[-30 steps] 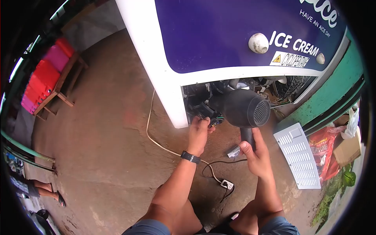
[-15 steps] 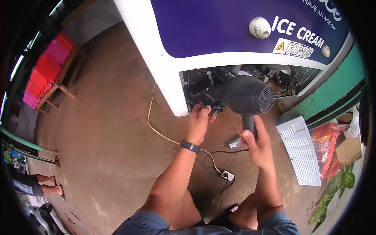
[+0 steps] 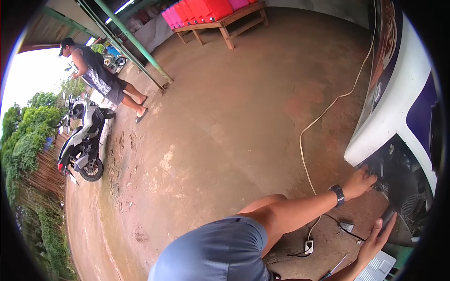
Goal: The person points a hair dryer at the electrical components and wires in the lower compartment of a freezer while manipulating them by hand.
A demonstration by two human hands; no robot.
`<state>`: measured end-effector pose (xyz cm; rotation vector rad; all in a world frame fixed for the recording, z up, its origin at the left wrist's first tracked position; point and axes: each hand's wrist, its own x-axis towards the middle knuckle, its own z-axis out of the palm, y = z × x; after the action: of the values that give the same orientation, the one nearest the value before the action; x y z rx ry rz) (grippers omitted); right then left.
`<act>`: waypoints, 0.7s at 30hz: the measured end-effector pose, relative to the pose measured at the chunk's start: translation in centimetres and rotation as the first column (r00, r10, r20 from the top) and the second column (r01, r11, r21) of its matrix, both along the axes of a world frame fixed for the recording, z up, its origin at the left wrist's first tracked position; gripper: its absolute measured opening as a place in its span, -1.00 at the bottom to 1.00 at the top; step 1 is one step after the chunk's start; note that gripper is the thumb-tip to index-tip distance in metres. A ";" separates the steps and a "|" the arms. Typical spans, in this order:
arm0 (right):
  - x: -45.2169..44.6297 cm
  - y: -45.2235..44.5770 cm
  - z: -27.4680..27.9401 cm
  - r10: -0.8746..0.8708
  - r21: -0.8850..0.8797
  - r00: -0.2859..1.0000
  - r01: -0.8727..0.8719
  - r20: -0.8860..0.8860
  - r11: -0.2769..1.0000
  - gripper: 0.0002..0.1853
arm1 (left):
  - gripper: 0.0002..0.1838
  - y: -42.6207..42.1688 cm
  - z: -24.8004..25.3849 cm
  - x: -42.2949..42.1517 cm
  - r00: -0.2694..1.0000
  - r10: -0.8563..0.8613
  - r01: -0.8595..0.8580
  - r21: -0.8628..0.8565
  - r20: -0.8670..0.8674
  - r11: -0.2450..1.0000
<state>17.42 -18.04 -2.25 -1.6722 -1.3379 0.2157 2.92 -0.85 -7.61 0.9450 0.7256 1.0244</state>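
My right hand (image 3: pixel 375 240) is closed round the handle of a black hair dryer (image 3: pixel 397 193), at the lower right. The dryer's body lies in front of the open lower compartment of a white and purple ice cream freezer (image 3: pixel 408 100). My left hand (image 3: pixel 358 183), with a watch on its wrist, is closed at the compartment's near corner. Its fingers grip a black part with wires (image 3: pixel 375 186), mostly hidden by the fingers and the dark interior. A slatted light-grey vent panel (image 3: pixel 378 268) lies below my right hand.
A white extension cord (image 3: pixel 303 146) runs across the floor to a socket block (image 3: pixel 308 247). Nearby lie a screwdriver (image 3: pixel 338 264) and a small silvery object (image 3: pixel 347 227). A person (image 3: pixel 96 70) stands by a motorcycle (image 3: pixel 84 140), near a green post (image 3: pixel 136 44). Red containers (image 3: pixel 201 10) sit on a wooden table (image 3: pixel 226 29).
My view has swung left, so the freezer and both hands now appear at the right edge. The person and motorcycle show more fully. Both hands keep their holds.
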 end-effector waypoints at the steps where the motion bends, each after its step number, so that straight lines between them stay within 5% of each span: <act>1: 0.4 0.0 0.1 -0.001 -0.058 0.995 -0.005 -0.102 0.998 -0.32 | -0.58 -0.1 0.4 -0.2 0.999 0.001 0.000 0.015 -0.042 1.000; 8: -0.5 0.1 0.5 -0.006 -0.012 0.957 0.002 -0.289 1.000 -0.35 | -0.53 0.2 -1.0 0.8 1.000 -0.013 0.013 0.022 0.001 1.000; 11: -2.5 -0.6 3.4 -0.043 -0.050 0.960 0.030 -0.277 0.998 -0.37 | -0.62 0.3 -1.1 0.1 0.998 -0.050 0.052 -0.032 0.047 0.998; 13: -2.8 -0.4 4.3 0.051 -0.001 0.903 -0.057 -0.426 0.998 -0.38 | -0.71 0.2 0.1 -0.1 0.999 -0.035 0.035 -0.023 0.031 0.999; 21: -2.1 -0.4 5.2 0.039 0.010 0.949 -0.038 -0.312 0.999 -0.31 | -0.76 1.0 0.1 -1.4 0.987 -0.146 0.143 -0.049 -0.065 0.988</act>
<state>15.31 -18.41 2.93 -1.5343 -1.1302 0.4802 1.56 0.16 -7.47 0.9836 0.7225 0.8487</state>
